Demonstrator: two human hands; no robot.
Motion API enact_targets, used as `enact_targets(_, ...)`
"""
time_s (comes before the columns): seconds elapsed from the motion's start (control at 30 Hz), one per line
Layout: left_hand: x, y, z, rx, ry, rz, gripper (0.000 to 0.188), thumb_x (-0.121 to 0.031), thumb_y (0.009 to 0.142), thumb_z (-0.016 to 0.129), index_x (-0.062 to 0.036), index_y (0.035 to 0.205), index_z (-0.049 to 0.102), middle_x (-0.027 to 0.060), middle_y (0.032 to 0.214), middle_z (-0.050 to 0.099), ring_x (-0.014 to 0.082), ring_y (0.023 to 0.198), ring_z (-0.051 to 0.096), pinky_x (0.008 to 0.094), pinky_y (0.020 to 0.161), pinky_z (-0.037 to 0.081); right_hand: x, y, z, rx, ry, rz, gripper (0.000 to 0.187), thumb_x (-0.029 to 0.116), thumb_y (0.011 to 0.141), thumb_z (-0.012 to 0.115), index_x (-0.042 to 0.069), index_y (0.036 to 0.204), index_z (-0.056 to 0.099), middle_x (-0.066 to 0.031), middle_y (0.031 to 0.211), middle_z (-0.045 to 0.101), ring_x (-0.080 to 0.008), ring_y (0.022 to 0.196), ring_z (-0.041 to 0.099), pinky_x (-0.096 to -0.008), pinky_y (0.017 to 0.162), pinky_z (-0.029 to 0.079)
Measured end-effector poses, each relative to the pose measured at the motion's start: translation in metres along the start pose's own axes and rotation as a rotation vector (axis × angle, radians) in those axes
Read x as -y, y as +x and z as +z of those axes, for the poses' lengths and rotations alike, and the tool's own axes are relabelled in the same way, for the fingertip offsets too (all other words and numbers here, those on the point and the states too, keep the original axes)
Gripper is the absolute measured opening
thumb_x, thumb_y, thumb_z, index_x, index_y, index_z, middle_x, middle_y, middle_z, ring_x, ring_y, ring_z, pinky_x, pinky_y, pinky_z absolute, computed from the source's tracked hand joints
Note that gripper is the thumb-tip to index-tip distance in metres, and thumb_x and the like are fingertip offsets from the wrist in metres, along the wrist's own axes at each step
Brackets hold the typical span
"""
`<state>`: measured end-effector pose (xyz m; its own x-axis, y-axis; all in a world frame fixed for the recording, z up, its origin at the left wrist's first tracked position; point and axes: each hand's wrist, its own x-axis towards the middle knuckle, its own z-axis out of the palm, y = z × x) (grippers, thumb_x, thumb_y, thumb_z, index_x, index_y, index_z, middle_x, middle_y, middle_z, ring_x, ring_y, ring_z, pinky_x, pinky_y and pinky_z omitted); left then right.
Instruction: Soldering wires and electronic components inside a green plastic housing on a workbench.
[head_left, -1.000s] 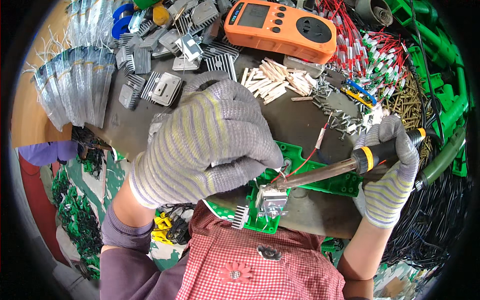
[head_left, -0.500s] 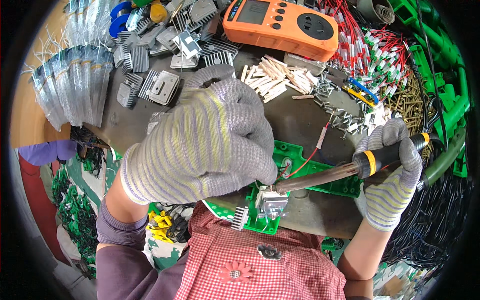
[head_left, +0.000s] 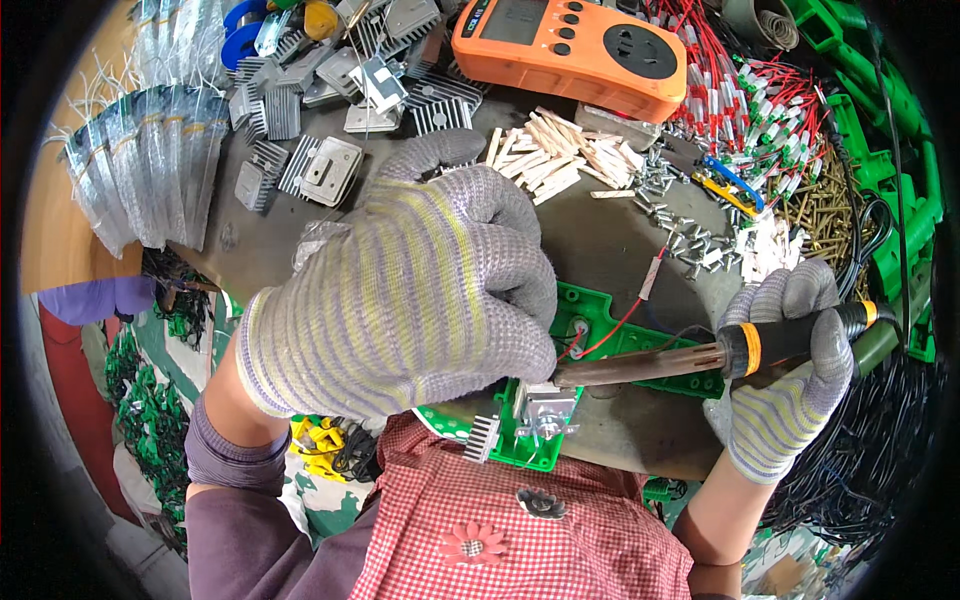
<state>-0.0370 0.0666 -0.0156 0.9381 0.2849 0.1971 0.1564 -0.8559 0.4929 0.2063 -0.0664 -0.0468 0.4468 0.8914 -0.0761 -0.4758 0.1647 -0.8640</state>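
My right hand (head_left: 785, 415), in a striped knit glove, grips the black-and-orange handle of a soldering iron (head_left: 640, 367). The iron lies nearly level, and its tip meets the top of a silvery metal part (head_left: 546, 410) seated in a green plastic housing (head_left: 690, 378). Beside that tip, my left hand (head_left: 400, 290), gloved alike, is closed in a pinch; whatever its fingertips hold is hidden. A red wire (head_left: 627, 313) with a white sleeve curves up from the housing. Left of the metal part sits a small finned heat sink (head_left: 482, 437).
Loose heat sinks (head_left: 330, 170), white sticks (head_left: 550, 150) and screws (head_left: 690, 240) lie beyond my hands. An orange meter (head_left: 570, 50) stands at the back. Bundled clear sleeves (head_left: 150, 165) are at left, red wires (head_left: 715, 90) and black cables (head_left: 880, 430) at right.
My right hand has shifted slightly down and right, and the iron now lies flatter with its tip still at the metal part. My left hand stays nearly in place, still pinched.
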Motion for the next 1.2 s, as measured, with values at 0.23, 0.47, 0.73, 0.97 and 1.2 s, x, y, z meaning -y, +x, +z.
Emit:
enact_targets(0.23,0.0,-0.003,0.003,-0.043,-0.061,-0.038,0.005,-0.023,0.071,0.072,-0.0219,0.076,0.071,-0.0079,0.081,0.062,0.0209,0.085,0.059,0.047,0.089,0.04,0.008,-0.005,0.001,0.116,-0.01,0.031,0.031,0.029,0.088,0.067,0.006,0.095,0.047,-0.0027,0.08,0.045,-0.0151,0.067,0.044,-0.0312,0.064,0.041)
enact_targets(0.47,0.0,-0.003,0.001,-0.028,-0.166,-0.112,0.007,-0.021,0.074,0.069,-0.0166,0.08,0.068,0.0005,0.088,0.058,0.0238,0.081,0.056,0.0402,0.077,0.041,0.01,-0.006,-0.009,0.146,0.039,-0.001,0.037,0.029,0.089,0.068,0.004,0.108,0.048,-0.0047,0.086,0.053,-0.0185,0.075,0.051,-0.0357,0.072,0.043)
enact_targets(0.73,0.002,-0.002,0.01,-0.119,-0.433,-0.236,0.009,-0.023,0.075,0.07,-0.0159,0.08,0.069,0.0015,0.089,0.058,0.0256,0.085,0.057,0.0411,0.08,0.043,0.012,-0.01,0.008,0.183,-0.066,-0.079,0.036,0.028,0.088,0.069,0.007,0.092,0.04,-0.0015,0.072,0.036,-0.0136,0.063,0.033,-0.0309,0.061,0.031)
enact_targets(0.97,0.009,0.001,0.013,-0.121,-0.285,-0.078,0.009,-0.023,0.075,0.071,-0.015,0.08,0.069,0.0021,0.087,0.06,0.0254,0.081,0.058,0.0396,0.077,0.043,0.022,-0.015,-0.006,0.21,-0.026,-0.066,0.036,0.032,0.089,0.067,0.006,0.096,0.043,-0.0048,0.081,0.042,-0.0172,0.071,0.04,-0.0331,0.069,0.035)
enact_targets(1.2,-0.005,0.004,0.003,-0.037,-0.009,-0.12,0.01,-0.021,0.069,0.073,-0.0199,0.078,0.069,-0.0015,0.084,0.059,0.0233,0.079,0.057,0.0424,0.078,0.041,0.016,-0.014,-0.024,0.081,0.144,-0.151,0.029,0.029,0.093,0.062,0.006,0.099,0.044,-0.0043,0.079,0.043,-0.0177,0.068,0.041,-0.034,0.067,0.036)
